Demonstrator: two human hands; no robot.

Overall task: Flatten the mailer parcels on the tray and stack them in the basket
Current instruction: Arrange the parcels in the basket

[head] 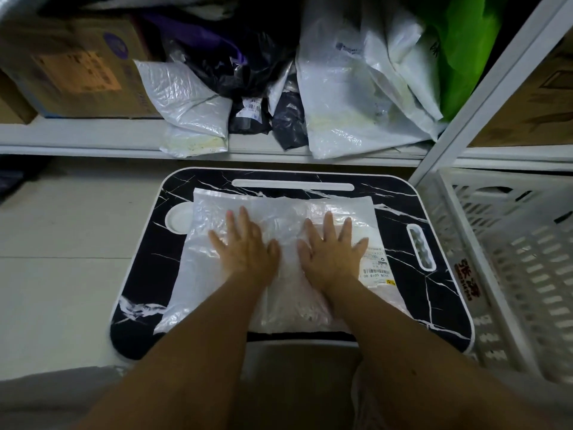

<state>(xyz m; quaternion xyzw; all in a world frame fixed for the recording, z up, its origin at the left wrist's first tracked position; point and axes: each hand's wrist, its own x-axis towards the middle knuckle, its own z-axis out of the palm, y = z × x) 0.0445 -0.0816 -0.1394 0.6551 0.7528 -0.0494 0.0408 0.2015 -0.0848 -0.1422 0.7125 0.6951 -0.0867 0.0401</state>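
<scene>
A white, crinkled plastic mailer parcel (279,209) lies spread across a black marble-patterned tray (434,305) on the floor. A shipping label (376,266) shows at the parcel's right side. My left hand (245,246) rests flat on the parcel's left half, palm down, fingers spread. My right hand (330,249) lies flat on its right half, fingers spread too. Neither hand grips anything. A white slatted plastic basket (511,259) stands right of the tray, and what I see of its inside holds no parcels.
A white metal shelf (77,135) runs behind the tray, holding several white and black mailer bags (350,97), a cardboard box (74,63) and a green bag (462,48). A shelf post (483,88) slants down between tray and basket. Pale floor tiles (62,259) lie to the left.
</scene>
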